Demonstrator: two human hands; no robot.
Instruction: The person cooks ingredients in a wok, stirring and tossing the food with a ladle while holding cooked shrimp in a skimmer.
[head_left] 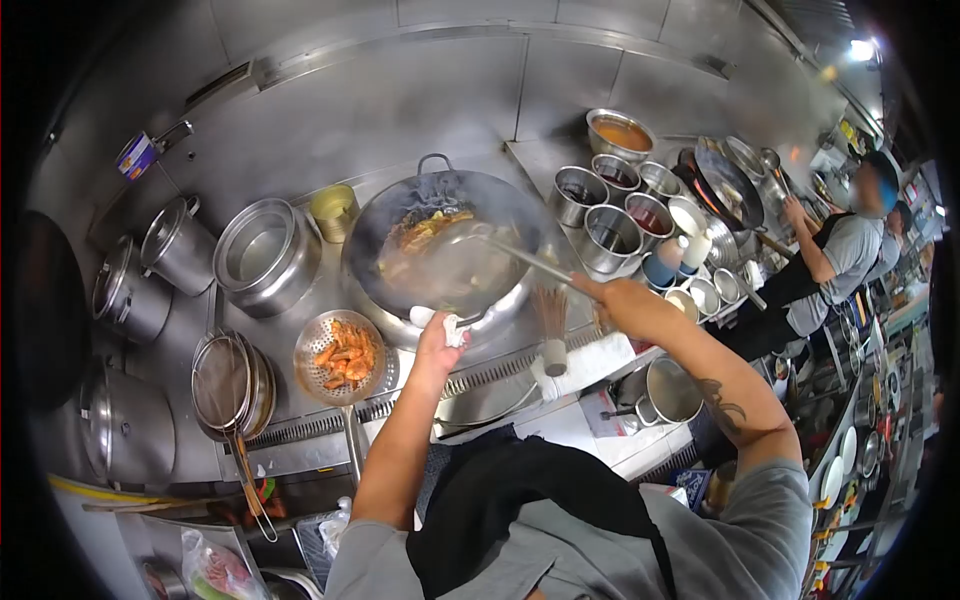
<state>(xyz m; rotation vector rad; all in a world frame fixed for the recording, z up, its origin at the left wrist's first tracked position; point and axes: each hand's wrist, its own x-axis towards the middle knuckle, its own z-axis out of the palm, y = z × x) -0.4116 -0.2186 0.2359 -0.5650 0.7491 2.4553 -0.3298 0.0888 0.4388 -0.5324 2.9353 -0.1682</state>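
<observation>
A large wok [520, 220] sits on the stove, steaming, with food [425, 235] in it. My left hand [437, 348] is closed around a folded white cloth [453, 330] at the wok's near rim, where the handle is. In my right hand [610, 298] is the long handle of a ladle [530, 262], reaching in from the right. The ladle's bowl is over the food, partly blurred by steam. Left of my left hand, a perforated skimmer [303, 375] holds browned, fried-looking pieces [347, 357]. A bamboo wok brush [552, 325] stands near my right hand.
Wire strainers [222, 380] and lidded pots [125, 290] stand on the left, with a large pot [262, 250] and a can [334, 210] near the wok. Steel sauce containers [612, 235] and squeeze bottles [665, 262] crowd the right. A co-worker [850, 245] stands farther right.
</observation>
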